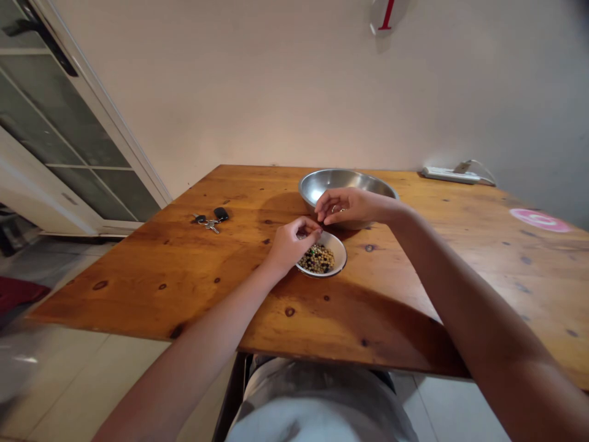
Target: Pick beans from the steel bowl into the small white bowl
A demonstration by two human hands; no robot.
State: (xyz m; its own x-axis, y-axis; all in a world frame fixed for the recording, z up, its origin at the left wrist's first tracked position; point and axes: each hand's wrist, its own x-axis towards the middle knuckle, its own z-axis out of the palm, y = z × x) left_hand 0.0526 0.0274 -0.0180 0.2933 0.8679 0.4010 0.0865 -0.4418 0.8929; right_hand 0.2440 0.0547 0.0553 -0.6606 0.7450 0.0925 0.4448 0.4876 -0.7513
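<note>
The right hand (352,207) hangs in the air with its thumb and forefinger pinched together, and a ring shows on one finger. Anything held in that pinch is too small to tell. Its fingertips (321,215) nearly meet the curled left hand (292,244), which sits at the rim of a small white bowl (338,252). Whether the left hand grips anything, I cannot tell. Mixed beans (316,259), mostly pale with some dark ones, lie in that bowl. Relative to the white bowl, a steel mixing bowl (340,181) sits just beyond, partly behind the right hand. A key ring with a black fob (210,219) lies well to the left on the wooden table (138,294), and a white power strip (448,175) lies well beyond to the right.
</note>
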